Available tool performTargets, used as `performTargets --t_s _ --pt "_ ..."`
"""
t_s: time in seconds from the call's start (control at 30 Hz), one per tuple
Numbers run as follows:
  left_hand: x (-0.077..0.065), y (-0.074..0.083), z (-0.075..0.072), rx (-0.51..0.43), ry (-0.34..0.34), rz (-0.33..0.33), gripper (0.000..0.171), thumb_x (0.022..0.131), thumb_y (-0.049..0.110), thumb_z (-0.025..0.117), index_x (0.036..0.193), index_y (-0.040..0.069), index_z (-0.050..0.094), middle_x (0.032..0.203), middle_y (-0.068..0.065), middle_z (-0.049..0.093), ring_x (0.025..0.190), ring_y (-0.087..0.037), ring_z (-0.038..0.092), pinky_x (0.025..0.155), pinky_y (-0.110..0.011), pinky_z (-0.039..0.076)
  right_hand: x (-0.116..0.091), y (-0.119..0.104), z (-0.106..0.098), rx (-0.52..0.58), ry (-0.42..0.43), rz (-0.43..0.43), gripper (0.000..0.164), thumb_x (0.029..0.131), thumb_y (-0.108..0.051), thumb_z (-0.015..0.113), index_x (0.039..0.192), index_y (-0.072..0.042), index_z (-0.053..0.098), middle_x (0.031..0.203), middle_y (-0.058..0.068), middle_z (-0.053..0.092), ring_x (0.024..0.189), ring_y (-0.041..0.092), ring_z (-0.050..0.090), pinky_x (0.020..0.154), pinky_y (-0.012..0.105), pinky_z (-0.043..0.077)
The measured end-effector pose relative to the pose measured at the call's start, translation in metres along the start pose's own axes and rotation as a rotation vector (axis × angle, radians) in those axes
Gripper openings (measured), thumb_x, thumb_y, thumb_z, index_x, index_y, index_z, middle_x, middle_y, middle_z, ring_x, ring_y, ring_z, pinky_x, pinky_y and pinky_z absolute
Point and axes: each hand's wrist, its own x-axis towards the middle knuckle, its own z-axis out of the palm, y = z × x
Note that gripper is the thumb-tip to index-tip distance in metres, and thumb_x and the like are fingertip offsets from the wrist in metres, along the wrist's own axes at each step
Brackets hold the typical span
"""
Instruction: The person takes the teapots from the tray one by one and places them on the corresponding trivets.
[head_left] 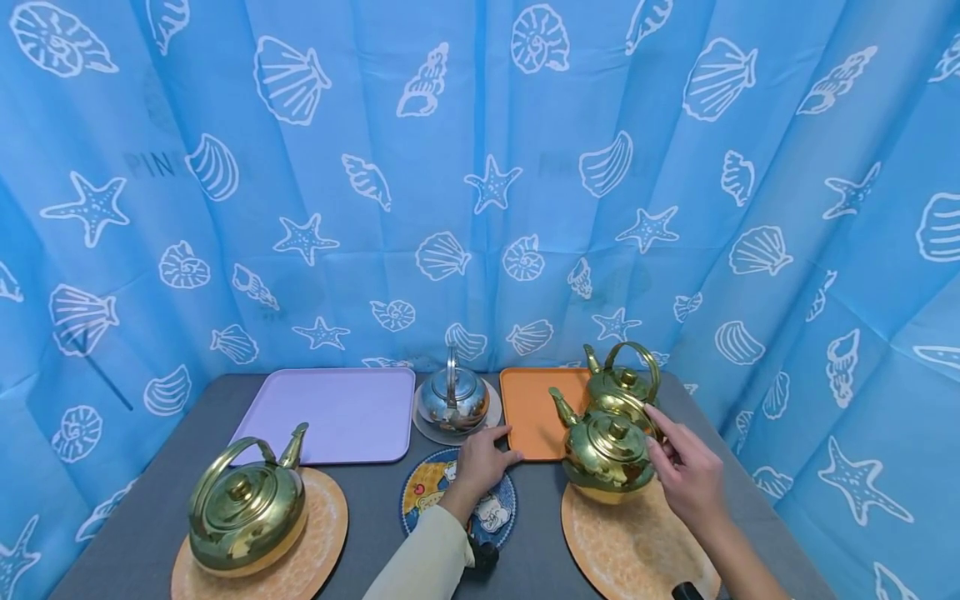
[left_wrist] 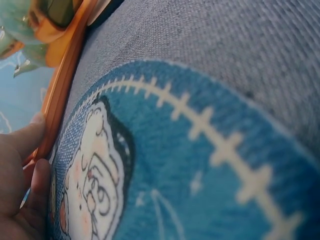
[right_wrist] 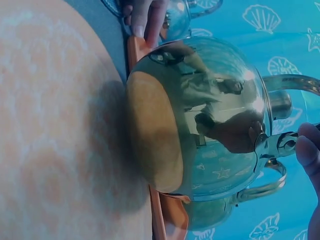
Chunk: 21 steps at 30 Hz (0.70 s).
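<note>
In the head view my right hand (head_left: 688,477) pinches the handle of a shiny gold kettle (head_left: 609,454), its spout pointing back left. The kettle seems raised, its base over the back edge of a round tan mat (head_left: 637,554) and the front of an orange tray (head_left: 536,417). My left hand (head_left: 482,460) grips the tray's front left corner, finger and thumb at the rim; the left wrist view shows these fingertips close. A second gold kettle (head_left: 624,377) stands behind, on the tray. The right wrist view shows the held kettle (right_wrist: 200,115) from the side.
A silver kettle (head_left: 455,402) stands on a pale round mat at the back middle. Left of it lies a lilac tray (head_left: 337,417). A third gold kettle (head_left: 247,512) sits on another tan mat (head_left: 330,508). Beneath my left forearm is a blue cartoon mat (head_left: 420,487).
</note>
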Motion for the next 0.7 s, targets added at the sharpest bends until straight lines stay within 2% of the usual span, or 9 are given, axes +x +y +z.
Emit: performTargets --t_s 0.13,0.27,0.7 --pt "0.0 0.0 0.0 0.006 0.004 0.007 0.051 0.081 0.034 0.08 0.129 0.021 0.066 0.134 -0.005 0.059 0.131 -0.029 0.047 0.103 -0.05 0.04 -0.004 -0.001 -0.008 -0.009 0.01 0.001 0.032 0.094 -0.017 0.055 0.113 0.005 0.069 0.063 -0.004 0.045 0.054 0.005 0.036 0.049 0.019 0.028" --pt "-0.001 0.0 0.0 0.001 0.002 0.003 0.052 0.081 0.033 0.08 0.129 0.021 0.066 0.134 -0.006 0.059 0.131 -0.03 0.046 0.103 -0.05 0.04 -0.008 -0.001 -0.015 -0.035 0.011 0.016 0.032 0.089 -0.013 0.056 0.114 0.003 0.07 0.063 -0.005 0.045 0.053 0.006 0.037 0.048 0.019 0.029" --pt "0.0 -0.002 0.001 -0.001 0.012 0.017 0.052 0.08 0.033 0.08 0.129 0.022 0.066 0.134 -0.006 0.059 0.13 -0.03 0.047 0.102 -0.051 0.041 -0.022 -0.006 -0.033 -0.091 0.004 0.051 0.034 0.095 -0.018 0.053 0.112 0.005 0.07 0.065 -0.003 0.046 0.06 0.001 0.034 0.053 0.016 0.024"
